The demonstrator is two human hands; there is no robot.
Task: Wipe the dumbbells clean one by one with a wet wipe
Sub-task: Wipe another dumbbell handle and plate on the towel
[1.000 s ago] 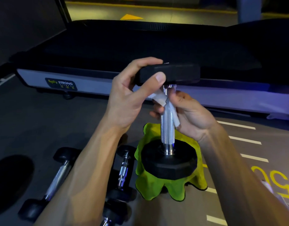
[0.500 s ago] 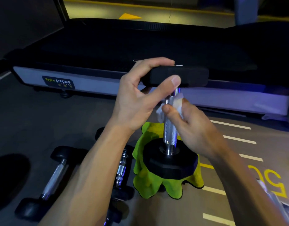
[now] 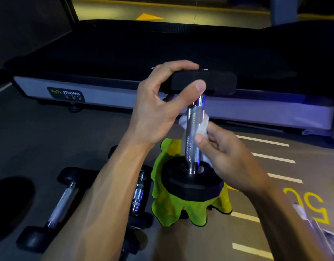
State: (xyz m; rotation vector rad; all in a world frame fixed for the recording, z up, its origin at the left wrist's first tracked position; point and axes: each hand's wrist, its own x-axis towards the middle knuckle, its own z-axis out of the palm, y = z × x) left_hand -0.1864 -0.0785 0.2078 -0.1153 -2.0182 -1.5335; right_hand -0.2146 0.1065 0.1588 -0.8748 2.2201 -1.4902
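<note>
Two hands on one upright dumbbell (image 3: 193,136).
Your left hand (image 3: 158,108) grips its top head; your right hand (image 3: 226,157) pinches the wet wipe (image 3: 202,127) round the handle, above the green cloth (image 3: 173,206).

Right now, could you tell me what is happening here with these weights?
A person is cleaning a dumbbell stood on end on a green cloth. The left hand grips its top head to steady it, while the right hand holds a white wet wipe wrapped around the metal handle. Two more dumbbells lie on the floor to the left, in front of a treadmill.
</note>
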